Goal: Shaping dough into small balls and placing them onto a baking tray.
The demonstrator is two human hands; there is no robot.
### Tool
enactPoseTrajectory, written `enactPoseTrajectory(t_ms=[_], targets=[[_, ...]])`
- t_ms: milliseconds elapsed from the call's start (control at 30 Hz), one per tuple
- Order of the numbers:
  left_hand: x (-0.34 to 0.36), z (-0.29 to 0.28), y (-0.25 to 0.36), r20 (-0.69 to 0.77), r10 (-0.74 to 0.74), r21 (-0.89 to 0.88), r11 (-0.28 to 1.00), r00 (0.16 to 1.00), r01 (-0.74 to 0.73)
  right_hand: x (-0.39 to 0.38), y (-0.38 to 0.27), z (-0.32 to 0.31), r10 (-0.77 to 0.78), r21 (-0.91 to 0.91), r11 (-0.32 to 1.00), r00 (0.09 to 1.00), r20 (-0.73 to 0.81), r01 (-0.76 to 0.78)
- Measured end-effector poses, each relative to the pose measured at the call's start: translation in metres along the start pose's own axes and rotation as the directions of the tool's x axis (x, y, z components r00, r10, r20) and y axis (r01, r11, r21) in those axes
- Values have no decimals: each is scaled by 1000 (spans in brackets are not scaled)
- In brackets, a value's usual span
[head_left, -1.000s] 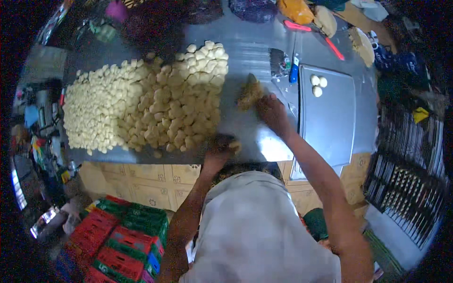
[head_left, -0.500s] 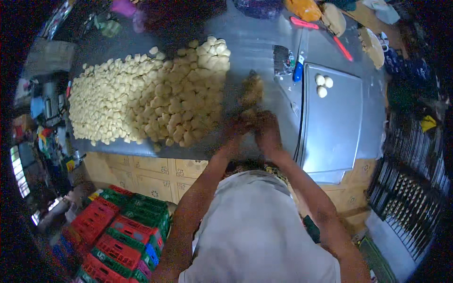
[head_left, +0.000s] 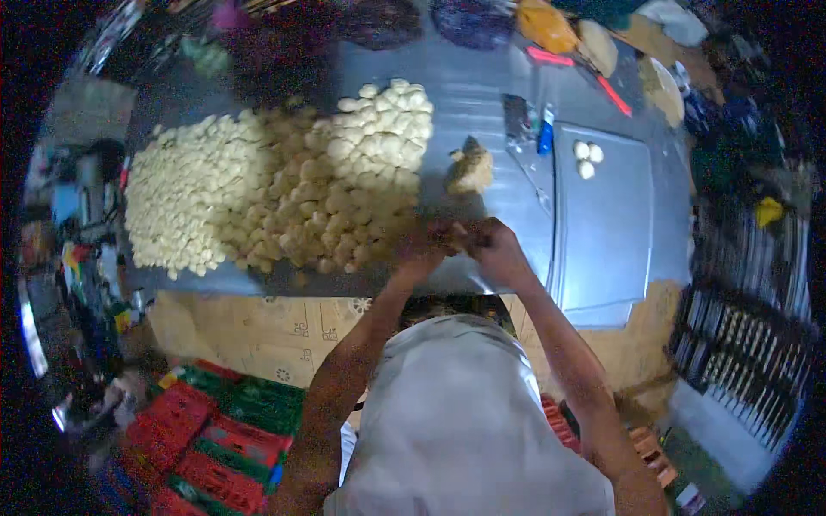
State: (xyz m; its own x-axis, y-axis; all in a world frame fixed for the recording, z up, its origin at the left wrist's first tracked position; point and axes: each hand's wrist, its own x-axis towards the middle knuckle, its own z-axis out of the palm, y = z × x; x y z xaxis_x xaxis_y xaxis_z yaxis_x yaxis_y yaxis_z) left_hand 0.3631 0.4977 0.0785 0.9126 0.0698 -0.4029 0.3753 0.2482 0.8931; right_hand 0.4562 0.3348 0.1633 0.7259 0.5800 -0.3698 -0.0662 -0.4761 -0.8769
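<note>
My left hand [head_left: 423, 245] and my right hand [head_left: 497, 249] meet near the front edge of the metal worktable [head_left: 531, 232], fingers closed on a small, blurred piece of dough [head_left: 458, 234] between them. Just beyond them lies a pale brownish crumbly lump [head_left: 469, 172]. Left of it spreads a wide mass of cut pale dough pieces [head_left: 194, 193], larger toward its right. A metal tray [head_left: 602, 241] at the right carries a few white dough balls [head_left: 588, 153], with a blue-handled knife [head_left: 545, 133] beside it.
Along the far edge are dark purple bundles [head_left: 471, 21], an orange bag [head_left: 546, 24] and red-handled tools [head_left: 615, 95]. Red and green crates [head_left: 224, 447] are stacked on the floor at lower left. A rack of trays [head_left: 736, 361] stands at the right.
My right hand has moved back from beside the crumbly lump toward the table's front edge, and my left has moved right and up; the two now meet on the dough piece.
</note>
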Motion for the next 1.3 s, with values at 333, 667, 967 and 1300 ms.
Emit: enactPoseTrajectory(t_ms=[333, 667, 967, 1300], targets=[[30, 30, -69, 23, 308, 498, 821, 951, -278, 17, 16, -5, -354, -147, 917, 926, 132, 371], [20, 68, -158, -22, 480, 669, 659, 877, -344, 18, 167, -24, -406, -722, 390, 811, 422, 571], [-43, 39, 5, 196, 275, 508, 792, 941, -338, -1, 136, -30, -33, -627, 776, 997, 65, 67], [-4, 0, 39, -142, 96, 507, 862, 985, -11, -24, 54, 4, -7, -148, 989, 988, -153, -16]])
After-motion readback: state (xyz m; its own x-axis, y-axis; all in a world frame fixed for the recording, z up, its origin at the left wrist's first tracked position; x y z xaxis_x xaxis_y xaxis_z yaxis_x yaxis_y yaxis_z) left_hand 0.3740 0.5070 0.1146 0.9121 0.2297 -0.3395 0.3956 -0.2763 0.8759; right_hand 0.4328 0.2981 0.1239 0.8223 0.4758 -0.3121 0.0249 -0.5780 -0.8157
